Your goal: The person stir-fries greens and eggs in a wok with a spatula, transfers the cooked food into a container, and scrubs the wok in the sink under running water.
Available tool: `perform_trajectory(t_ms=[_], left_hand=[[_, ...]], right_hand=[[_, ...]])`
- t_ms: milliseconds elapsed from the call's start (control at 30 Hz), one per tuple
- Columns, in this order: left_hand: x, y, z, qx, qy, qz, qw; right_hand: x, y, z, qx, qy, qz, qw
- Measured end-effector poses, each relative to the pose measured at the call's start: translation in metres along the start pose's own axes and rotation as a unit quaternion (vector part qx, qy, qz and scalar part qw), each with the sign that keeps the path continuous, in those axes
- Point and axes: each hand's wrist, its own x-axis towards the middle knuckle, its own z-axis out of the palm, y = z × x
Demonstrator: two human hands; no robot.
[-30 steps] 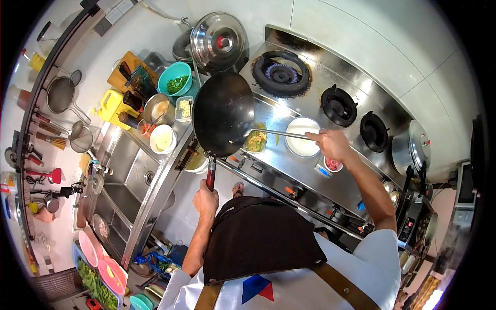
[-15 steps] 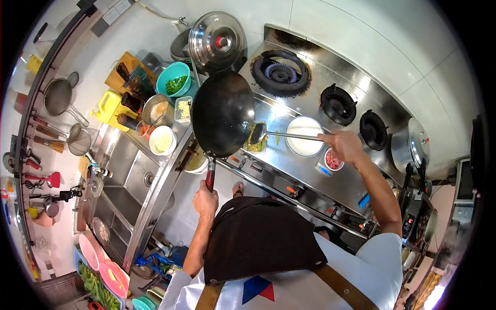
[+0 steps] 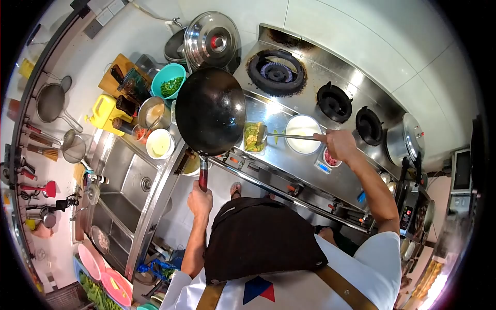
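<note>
My left hand [image 3: 199, 200] is closed around the red-brown handle of a black wok [image 3: 211, 111], which is held up left of the stove. No food shows in the wok. My right hand [image 3: 341, 144] grips a long metal wok spatula [image 3: 294, 137]. The spatula's head is at the right edge of a clear container [image 3: 253, 138] of yellow and green food; whether they touch I cannot tell. Under the spatula's shaft stands a white bowl [image 3: 304, 126]. Close below my right hand, a small bowl of pink meat [image 3: 331, 157] sits beside a blue-lit display [image 3: 323, 168].
A blue flame burns in the back-left burner [image 3: 276, 72]; two smaller burners [image 3: 334, 102] lie to its right. A lidded pot [image 3: 405, 135] stands farther right. At left are a teal bowl of chopped greens [image 3: 170, 85], bottles, a yellow jug [image 3: 103, 111] and a sink [image 3: 124, 178].
The wok and my left hand have shifted left and slightly up. The spatula's head has moved to the right, so more of the food container shows.
</note>
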Motion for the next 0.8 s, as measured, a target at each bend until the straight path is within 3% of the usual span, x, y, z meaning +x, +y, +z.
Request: perform_trajectory(t_ms=[200, 400, 533, 800], left_hand=[[0.008, -0.009, -0.008, -0.010, -0.004, -0.001, 1.000], [0.018, -0.015, -0.020, -0.041, -0.022, -0.005, 0.999], [0.026, -0.022, -0.026, -0.049, -0.032, -0.007, 0.998], [0.040, -0.034, -0.040, -0.082, -0.043, 0.011, 0.996]], right_hand=[[-0.015, 0.001, -0.046, 0.002, -0.020, 0.025, 1.000], [-0.006, -0.011, -0.021, 0.026, 0.018, 0.009, 0.999], [-0.004, -0.028, -0.007, 0.019, -0.014, 0.027, 0.999], [-0.007, -0.046, -0.039, 0.023, -0.005, 0.041, 0.999]])
